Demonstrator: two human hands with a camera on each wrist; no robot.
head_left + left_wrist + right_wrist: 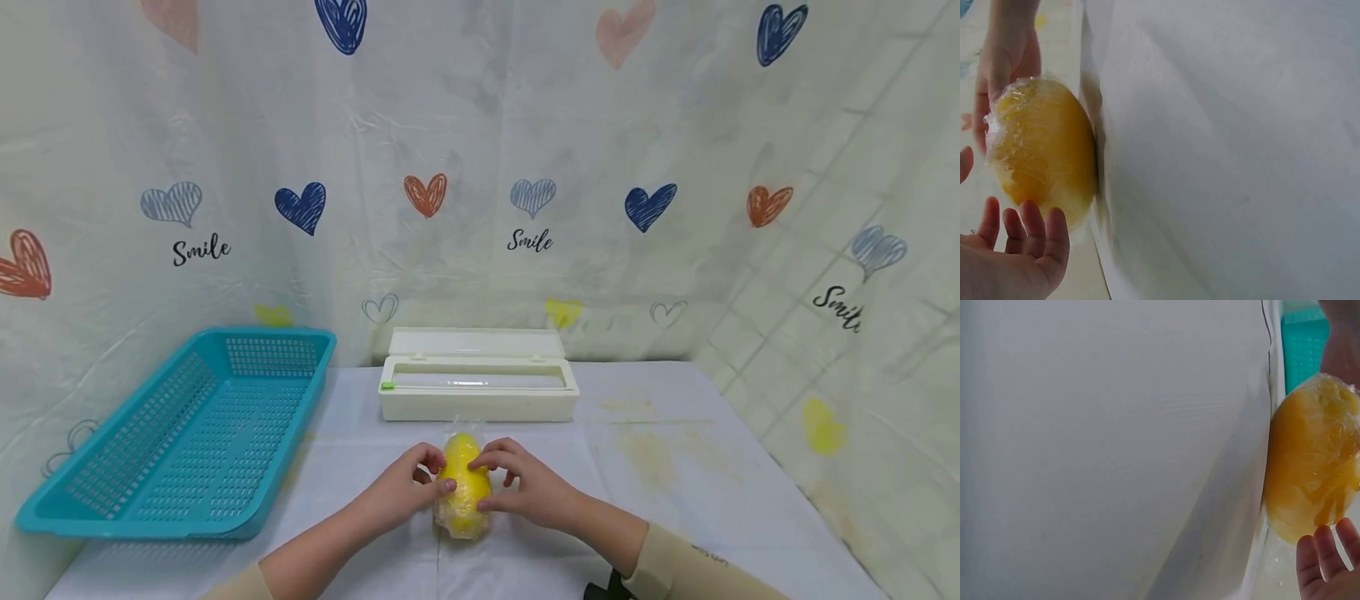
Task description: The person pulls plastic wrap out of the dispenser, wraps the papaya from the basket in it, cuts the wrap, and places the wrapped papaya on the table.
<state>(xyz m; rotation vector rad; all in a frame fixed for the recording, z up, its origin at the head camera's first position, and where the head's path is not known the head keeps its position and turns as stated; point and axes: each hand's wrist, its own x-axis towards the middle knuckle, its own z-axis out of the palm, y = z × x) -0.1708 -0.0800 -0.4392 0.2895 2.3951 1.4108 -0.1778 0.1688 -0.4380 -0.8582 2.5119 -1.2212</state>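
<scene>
On the white cloth lies a yellow, pear-shaped thing wrapped in cling film [467,487], its film crinkled and bunched at both ends. My left hand [411,483] is at its left side, thumb tip on the wrap. From the right, my right hand [534,492] touches it with fingertips and thumb. In the left wrist view, the left hand [1013,262] has its fingers apart, tips against the film. The right wrist view shows the right hand's fingers [1329,556] extended, tips at the yellow thing's [1310,462] lower end.
Behind the hands stands a white cling film dispenser [478,406], lid raised, with a roll inside and a green slider at its left. A turquoise perforated basket [292,442] is at the left. Heart-print sheeting [480,275] hangs behind the table [660,517]. A black object [609,588] shows below the right sleeve.
</scene>
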